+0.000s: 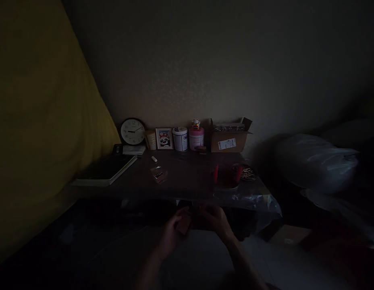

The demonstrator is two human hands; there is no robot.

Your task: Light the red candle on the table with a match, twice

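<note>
The light is very dim. My left hand (171,231) is closed around a small reddish-brown matchbox (183,224), held in front of the table's near edge. Close by on its right, my right hand (215,219) has its fingers drawn together in a pinch, pointing toward the box. What they hold is lost in the dark. Beyond my hands on the table, two red candles (215,174) stand upright on a dark tray (229,186). A dish of matchsticks (247,173) lies beside them. A small clear packet (159,174) rests farther left.
Along the wall stand a round clock (132,131), a cup (150,140), a framed panda picture (164,139), two canisters (180,139) and an open carton (229,141). A large book-like slab (107,173) lies left. Plastic sheeting (265,203) hangs over the table's front edge.
</note>
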